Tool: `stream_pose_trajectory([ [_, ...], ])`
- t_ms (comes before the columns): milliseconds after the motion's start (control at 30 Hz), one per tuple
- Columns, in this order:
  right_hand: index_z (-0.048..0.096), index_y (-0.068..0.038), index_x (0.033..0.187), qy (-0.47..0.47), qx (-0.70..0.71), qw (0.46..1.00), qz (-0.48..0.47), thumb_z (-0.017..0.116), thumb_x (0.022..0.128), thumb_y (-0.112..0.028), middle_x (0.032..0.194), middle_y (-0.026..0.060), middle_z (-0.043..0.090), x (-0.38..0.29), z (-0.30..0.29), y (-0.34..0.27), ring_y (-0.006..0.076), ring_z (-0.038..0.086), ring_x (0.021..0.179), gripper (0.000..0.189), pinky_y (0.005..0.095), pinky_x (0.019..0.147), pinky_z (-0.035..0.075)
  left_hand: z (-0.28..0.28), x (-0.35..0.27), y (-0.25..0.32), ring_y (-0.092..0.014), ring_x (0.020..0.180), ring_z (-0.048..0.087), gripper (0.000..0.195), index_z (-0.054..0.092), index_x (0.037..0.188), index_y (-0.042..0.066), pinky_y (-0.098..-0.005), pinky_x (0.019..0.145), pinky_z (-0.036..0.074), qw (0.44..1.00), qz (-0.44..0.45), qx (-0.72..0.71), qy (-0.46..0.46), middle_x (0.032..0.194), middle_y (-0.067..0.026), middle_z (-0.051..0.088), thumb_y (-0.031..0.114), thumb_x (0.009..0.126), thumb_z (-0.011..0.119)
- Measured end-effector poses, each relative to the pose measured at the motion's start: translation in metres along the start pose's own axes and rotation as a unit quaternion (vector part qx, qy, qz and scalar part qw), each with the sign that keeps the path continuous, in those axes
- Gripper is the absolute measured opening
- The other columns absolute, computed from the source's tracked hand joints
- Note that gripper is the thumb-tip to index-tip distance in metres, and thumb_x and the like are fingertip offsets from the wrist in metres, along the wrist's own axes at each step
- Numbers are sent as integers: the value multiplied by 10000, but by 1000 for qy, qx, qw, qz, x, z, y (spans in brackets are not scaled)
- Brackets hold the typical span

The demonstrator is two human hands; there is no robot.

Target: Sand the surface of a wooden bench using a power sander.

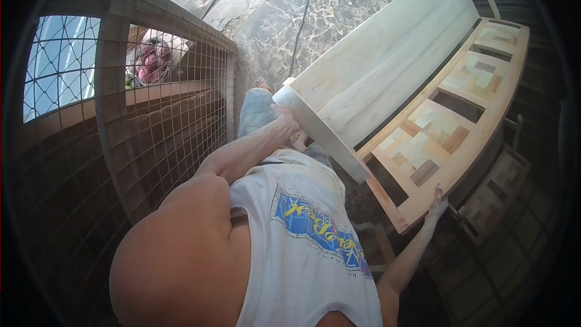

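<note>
A pale wooden bench spans the right half of the view, with a planked seat (pixel 395 63) and a framed backrest (pixel 490 122) inlaid with patchwork panels (pixel 424 141). My left hand (pixel 286 118) grips the near end of the bench at its front corner, by the end board (pixel 322 134); its fingers are partly hidden under the wood. At the backrest's outer rail my right hand (pixel 436 206) is closed on the edge, fingertips over the top. The bench is held at an angle in front of my body; its underside is hidden.
A wire mesh partition (pixel 181 113) with wooden posts (pixel 115 100) stands close on the left. Cables (pixel 303 20) lie on the cracked floor (pixel 268 18) ahead. Another bench with similar panels (pixel 492 195) stands at the right. Beyond the mesh is a basket of reddish items (pixel 152 61).
</note>
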State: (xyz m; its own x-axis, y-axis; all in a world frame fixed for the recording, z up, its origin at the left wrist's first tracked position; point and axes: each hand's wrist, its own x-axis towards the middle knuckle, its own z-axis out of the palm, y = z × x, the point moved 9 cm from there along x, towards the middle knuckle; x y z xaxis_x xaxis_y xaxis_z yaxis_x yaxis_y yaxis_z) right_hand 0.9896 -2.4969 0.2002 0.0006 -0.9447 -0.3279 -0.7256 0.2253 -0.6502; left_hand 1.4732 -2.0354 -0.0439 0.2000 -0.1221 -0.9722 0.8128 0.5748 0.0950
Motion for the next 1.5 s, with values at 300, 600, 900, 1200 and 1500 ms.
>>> stream_pose_trajectory([
  [300,647,91,1315,17,16,999,-39,779,964,-261,1251,164,727,-34,16,-104,231,688,1126,515,370,971,537,151,-49,112,-330,1415,544,660,551,1518,162,-557,1195,418,986,133,89,-52,1517,-77,599,523,1084,209],
  [600,598,87,1276,86,154,981,-77,763,926,-241,1161,200,712,-12,-54,-101,266,694,1062,507,385,936,542,189,-98,40,-372,1426,515,623,500,1555,132,-624,1195,402,977,95,182,-52,1570,-132,540,516,1090,343],
  [900,498,149,1334,72,61,994,55,738,939,-268,1269,359,636,-18,-80,-68,453,661,1190,622,444,1013,531,166,-68,67,-369,1406,538,669,501,1559,113,-627,1154,421,899,229,373,29,1525,-151,581,542,1048,462],
  [1200,375,194,1436,-119,234,960,-96,673,1019,-360,1306,400,554,-7,-94,-28,448,654,1155,755,459,1004,537,228,-265,-96,-355,1420,542,808,473,1580,58,-593,1111,433,564,562,605,-19,1512,-177,597,615,1001,565],
  [1500,608,-84,1449,-425,206,879,-67,532,1070,-552,1214,157,744,-8,-50,247,248,765,951,607,386,793,611,343,-353,-646,-369,1313,636,773,472,1484,29,-449,980,559,197,432,806,-353,1402,-233,647,490,939,769],
])
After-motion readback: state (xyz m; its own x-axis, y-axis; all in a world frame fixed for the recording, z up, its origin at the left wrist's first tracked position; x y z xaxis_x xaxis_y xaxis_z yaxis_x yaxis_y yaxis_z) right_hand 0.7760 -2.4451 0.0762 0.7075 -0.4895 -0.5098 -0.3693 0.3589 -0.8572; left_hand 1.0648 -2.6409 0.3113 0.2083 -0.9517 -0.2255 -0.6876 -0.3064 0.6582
